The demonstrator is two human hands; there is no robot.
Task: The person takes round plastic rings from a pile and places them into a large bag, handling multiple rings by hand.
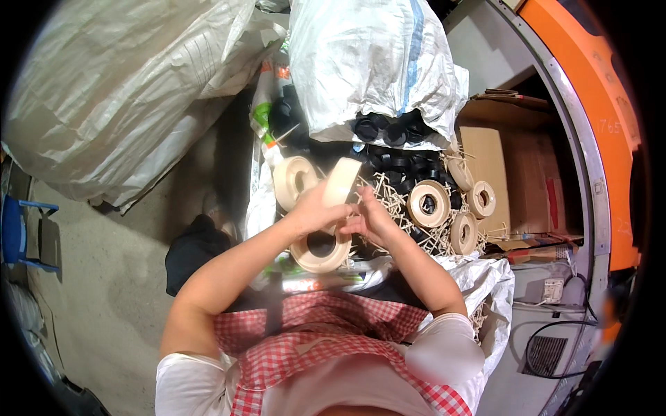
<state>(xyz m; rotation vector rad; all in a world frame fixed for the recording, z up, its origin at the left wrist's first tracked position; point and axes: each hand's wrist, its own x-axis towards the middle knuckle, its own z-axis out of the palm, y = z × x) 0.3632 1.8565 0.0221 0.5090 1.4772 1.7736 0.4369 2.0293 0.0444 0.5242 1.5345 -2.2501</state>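
Note:
My left hand (313,209) is closed around a cream plastic ring (341,182), tilted up on its edge. Close beside its lower right side is my right hand (372,220), fingers apart; whether the fingertips touch the ring I cannot tell. Just below my hands lies another cream ring (320,258), and a further one (286,182) rests to the left of the held ring. Over to the right, a round cream ring (429,204) lies among thin cream plastic sticks (397,211), with several more rings around it. Black plastic parts (399,163) are heaped behind the sticks.
A white woven sack (368,62) with black round parts at its mouth overhangs the heap. A large pale sack (118,90) stands at the far left. To the right are an open cardboard box (485,159) and a grey-and-orange machine (596,132). A blue stool (28,232) stands left.

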